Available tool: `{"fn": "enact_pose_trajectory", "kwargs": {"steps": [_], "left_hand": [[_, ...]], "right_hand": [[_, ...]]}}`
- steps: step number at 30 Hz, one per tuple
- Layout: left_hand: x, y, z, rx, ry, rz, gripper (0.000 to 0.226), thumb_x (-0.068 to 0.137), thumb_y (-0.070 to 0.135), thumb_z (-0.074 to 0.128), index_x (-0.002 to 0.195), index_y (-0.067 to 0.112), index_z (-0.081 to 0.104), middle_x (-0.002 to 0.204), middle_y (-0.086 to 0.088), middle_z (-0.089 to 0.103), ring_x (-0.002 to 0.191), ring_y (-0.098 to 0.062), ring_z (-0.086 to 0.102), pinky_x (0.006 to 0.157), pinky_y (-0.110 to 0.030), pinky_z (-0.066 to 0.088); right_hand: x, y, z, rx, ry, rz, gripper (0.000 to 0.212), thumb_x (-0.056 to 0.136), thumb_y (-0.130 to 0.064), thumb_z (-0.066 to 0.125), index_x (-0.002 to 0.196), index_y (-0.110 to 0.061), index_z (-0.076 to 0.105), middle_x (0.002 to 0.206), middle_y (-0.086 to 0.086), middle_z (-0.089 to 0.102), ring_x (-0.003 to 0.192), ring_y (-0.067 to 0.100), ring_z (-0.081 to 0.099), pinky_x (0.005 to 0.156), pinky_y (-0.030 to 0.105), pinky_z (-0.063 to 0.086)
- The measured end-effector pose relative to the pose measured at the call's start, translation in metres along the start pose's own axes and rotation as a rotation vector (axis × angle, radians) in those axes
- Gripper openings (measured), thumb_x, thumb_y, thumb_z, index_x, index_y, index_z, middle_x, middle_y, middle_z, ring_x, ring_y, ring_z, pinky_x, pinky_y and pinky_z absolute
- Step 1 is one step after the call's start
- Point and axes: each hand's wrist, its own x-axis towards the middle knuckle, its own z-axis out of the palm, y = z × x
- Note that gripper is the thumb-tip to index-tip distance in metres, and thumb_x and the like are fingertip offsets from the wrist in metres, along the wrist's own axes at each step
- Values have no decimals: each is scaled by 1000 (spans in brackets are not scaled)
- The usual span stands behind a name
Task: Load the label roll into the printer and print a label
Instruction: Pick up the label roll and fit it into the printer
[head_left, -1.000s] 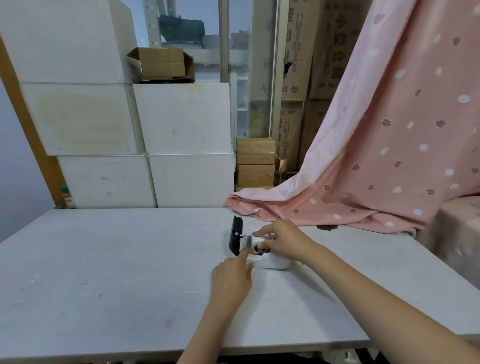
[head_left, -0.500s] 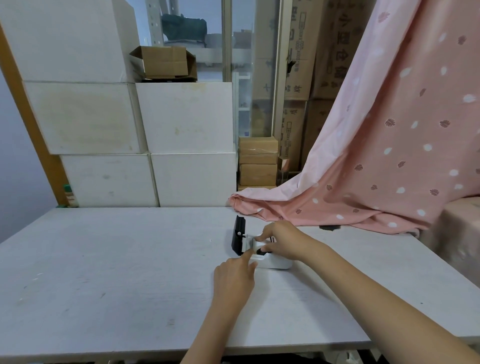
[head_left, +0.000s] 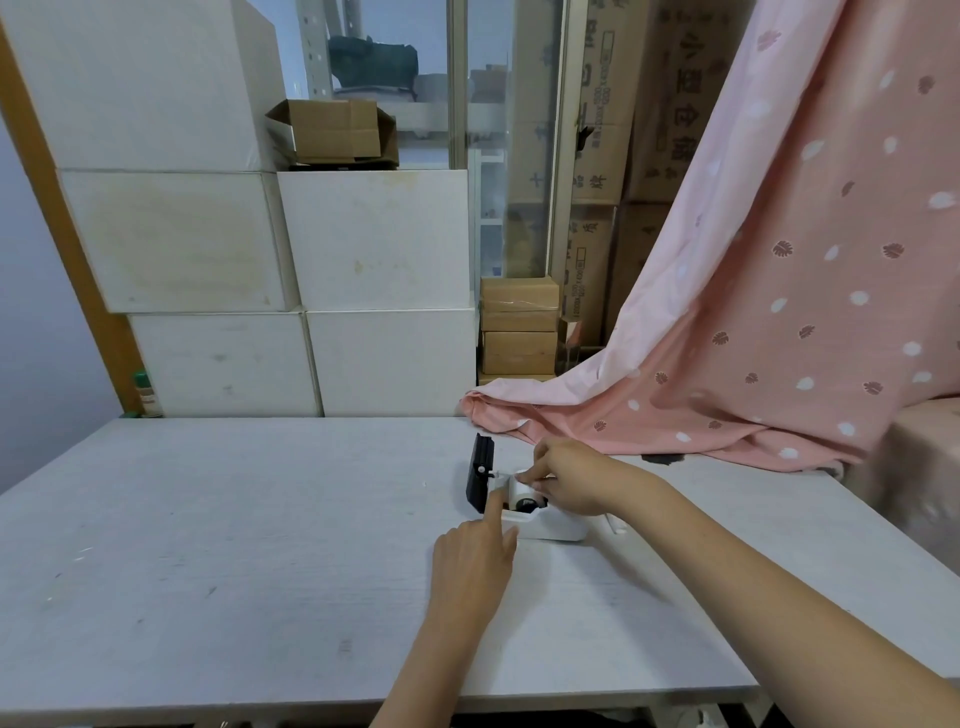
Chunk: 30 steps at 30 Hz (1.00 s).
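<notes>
A small white label printer (head_left: 550, 526) lies on the white table (head_left: 260, 545) with its black lid (head_left: 479, 473) swung open and standing upright on the left. The white label roll (head_left: 522, 493) sits in the open bay, its dark core showing. My right hand (head_left: 566, 480) reaches in from the right and pinches the roll from above. My left hand (head_left: 472, 566) rests on the table in front of the printer, its index finger stretched out and touching the printer's front left edge beside the roll.
Pink patterned cloth (head_left: 753, 338) drapes over the table's far right edge, close behind the printer. White blocks (head_left: 363, 244) and cardboard boxes (head_left: 519, 327) stack up beyond the far edge. A small white piece (head_left: 615, 526) lies just right of the printer.
Both hands have stayed at the printer. My right hand's fingers have shifted slightly on the roll, and the roll's dark core shows more. The head camera has drifted a little.
</notes>
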Motion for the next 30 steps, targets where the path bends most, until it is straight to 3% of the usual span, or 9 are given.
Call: {"fn": "enact_pose_trajectory", "kwargs": {"steps": [4, 9, 12, 18, 22, 24, 26, 28, 30], "left_hand": [[-2, 4, -3, 42, -40, 43, 59, 105, 33, 37, 158, 33, 12, 79, -7, 64, 71, -28, 60, 61, -34, 36], [-1, 2, -2, 11, -44, 40, 58, 104, 31, 39, 157, 36, 18, 75, -5, 61, 63, -22, 48, 59, -32, 35], [-1, 1, -1, -21, -27, 54, 58, 103, 30, 42, 157, 36, 21, 70, -1, 54, 61, -21, 50, 57, -32, 36], [-1, 0, 1, -25, -17, 66, 58, 104, 30, 41, 157, 38, 19, 79, -5, 67, 67, -24, 60, 59, -33, 40], [0, 0, 2, -35, -8, 64, 57, 104, 28, 43, 156, 37, 23, 83, -6, 69, 67, -26, 60, 59, -33, 39], [0, 0, 4, -41, -7, 77, 57, 103, 28, 44, 156, 37, 23, 82, -7, 69, 63, -24, 51, 59, -33, 37], [2, 0, 5, -74, 25, 94, 57, 101, 26, 49, 154, 36, 31, 77, -6, 68, 58, -23, 49, 55, -33, 38], [0, -1, 8, -94, 90, 115, 51, 92, 18, 63, 140, 30, 53, 63, -1, 63, 48, -23, 52, 45, -32, 39], [-3, 0, 6, -159, 253, 65, 29, 85, 10, 69, 111, 23, 64, 56, 1, 55, 46, -21, 52, 40, -33, 42]], "right_hand": [[-3, -2, -4, 39, -19, 28, 36, 109, -18, 51, 136, -21, 73, 120, 1, 71, 121, 25, 63, 102, 33, 49], [-3, -7, -8, 90, 37, 96, 42, 108, -14, 48, 146, -22, 64, 149, 3, 62, 136, 26, 57, 109, 37, 46], [3, -11, -10, 22, 53, 176, 38, 109, -21, 46, 143, -18, 65, 151, 4, 56, 137, 30, 52, 112, 45, 41], [17, -16, -8, 35, 54, 283, 30, 106, -35, 52, 119, -11, 64, 100, 5, 63, 99, 27, 53, 87, 39, 37], [17, -20, -14, 171, 60, 271, 34, 102, -32, 63, 114, -1, 72, 113, 14, 76, 94, 27, 67, 84, 39, 54], [15, -22, -15, 241, 84, 291, 35, 98, -27, 68, 114, 3, 77, 119, 18, 76, 103, 30, 72, 85, 38, 56], [14, -23, -15, 316, 89, 327, 30, 95, -19, 72, 112, 5, 78, 111, 20, 78, 93, 30, 74, 76, 34, 55], [15, -19, -15, 380, 94, 392, 15, 92, -15, 75, 94, 0, 73, 80, 14, 75, 66, 22, 67, 64, 27, 52], [17, -14, -14, 480, 116, 492, 21, 88, -10, 78, 84, -7, 57, 61, 8, 60, 50, 18, 60, 45, 21, 46]]}}
